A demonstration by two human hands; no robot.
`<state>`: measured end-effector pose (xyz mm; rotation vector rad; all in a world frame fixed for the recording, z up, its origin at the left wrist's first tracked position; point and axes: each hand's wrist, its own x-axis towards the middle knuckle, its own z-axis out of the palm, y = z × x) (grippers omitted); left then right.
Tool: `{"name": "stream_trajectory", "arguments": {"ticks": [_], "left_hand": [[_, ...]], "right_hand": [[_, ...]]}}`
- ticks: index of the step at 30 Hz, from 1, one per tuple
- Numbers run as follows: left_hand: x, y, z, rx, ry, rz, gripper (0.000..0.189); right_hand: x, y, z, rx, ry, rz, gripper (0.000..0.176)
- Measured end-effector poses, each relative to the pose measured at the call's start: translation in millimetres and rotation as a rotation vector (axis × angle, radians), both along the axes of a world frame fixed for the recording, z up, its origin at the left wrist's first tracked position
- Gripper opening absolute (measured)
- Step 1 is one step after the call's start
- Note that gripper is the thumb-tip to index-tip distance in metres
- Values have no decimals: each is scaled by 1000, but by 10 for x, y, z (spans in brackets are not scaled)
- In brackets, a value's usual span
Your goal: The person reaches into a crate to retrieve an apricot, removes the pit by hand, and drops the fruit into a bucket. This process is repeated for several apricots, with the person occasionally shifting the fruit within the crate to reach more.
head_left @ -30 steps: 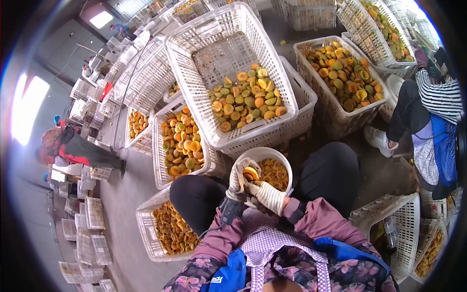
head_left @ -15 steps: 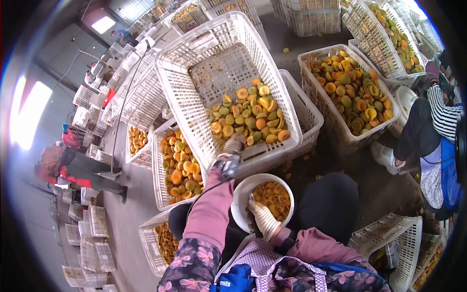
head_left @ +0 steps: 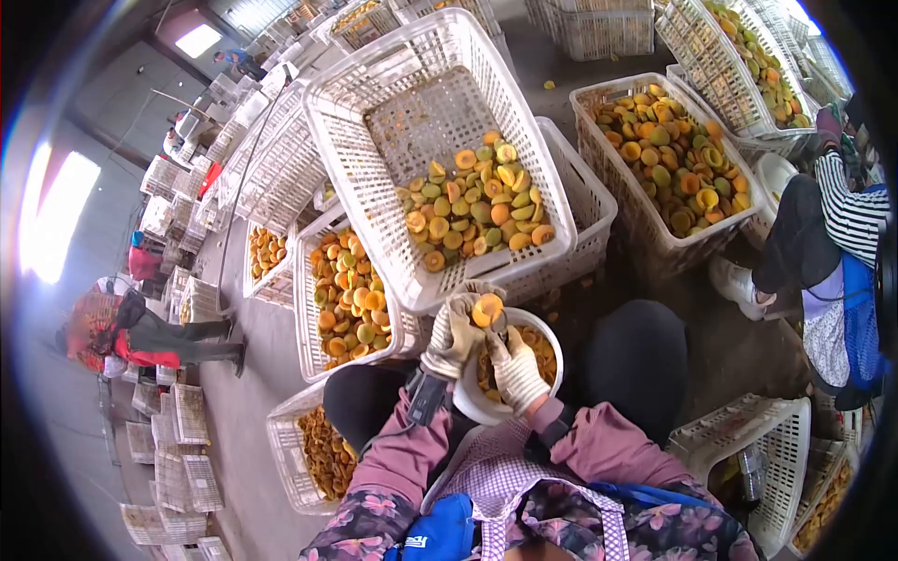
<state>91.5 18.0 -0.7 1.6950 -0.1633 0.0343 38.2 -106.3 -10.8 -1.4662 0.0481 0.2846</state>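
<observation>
My left hand [head_left: 456,332], in a pale glove, holds a yellow-orange peach half [head_left: 487,309] above the rim of a white bucket [head_left: 559,360]. My right hand [head_left: 517,372], also gloved, grips a small metal tool [head_left: 499,324] close against the fruit; its full shape is hidden by the fingers. Orange scraps [head_left: 535,348] lie in the bucket between my knees. Just beyond, a tilted white crate [head_left: 332,117] holds green and orange peach halves [head_left: 477,206] gathered at its near end.
Left of the tilted crate stands a crate of orange halves [head_left: 351,299], with a crate of brown-orange scraps [head_left: 325,453] nearer me. A full crate [head_left: 659,164] is at right. A seated co-worker [head_left: 847,224] is at far right; another person [head_left: 140,327] bends at left.
My left hand has come back from the tilted crate to the bucket with a peach half. My right hand has risen slightly from inside the bucket and now meets it.
</observation>
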Motion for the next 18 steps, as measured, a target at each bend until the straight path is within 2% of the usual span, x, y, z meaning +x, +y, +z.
{"name": "stream_trajectory", "arguments": {"ticks": [1,2,3,4,6,7,8,10,11,13,14,16,17,18], "left_hand": [[-166,-121,85,-371,133,36,19],[-276,-162,67,-611,258,72,25],[-358,-187,25,-500,210,127,46],[-406,-170,28,-503,208,130,46],[-474,-182,141,-737,400,198,41],[-519,-233,192,-642,357,295,37],[-562,-235,212,-645,353,297,37],[-625,-226,238,-596,321,315,36],[-600,-250,204,-657,286,356,36],[-654,-196,174,-566,217,281,35],[-683,-171,165,-475,150,203,35],[-721,-121,154,-377,119,167,35],[-754,-135,219,-436,178,106,31],[-794,-125,250,-496,240,48,28]], "right_hand": [[-18,32,-140,-150,-115,34,44],[-56,24,-82,-156,-88,89,46],[-111,32,-94,-174,-57,124,45],[-153,38,-104,-191,-28,157,44],[-208,15,-34,-275,-84,184,44],[-224,-4,14,-355,-136,209,44],[-239,-27,95,-358,-139,212,44],[-245,-62,248,-548,-92,365,33],[-263,-24,106,-548,-95,368,33],[-332,93,-347,-284,-217,282,41],[-358,108,-380,-283,-215,286,41],[-395,121,-450,97,-156,350,41],[-320,-188,380,137,408,597,42],[-319,-211,326,333,548,706,39]]}}
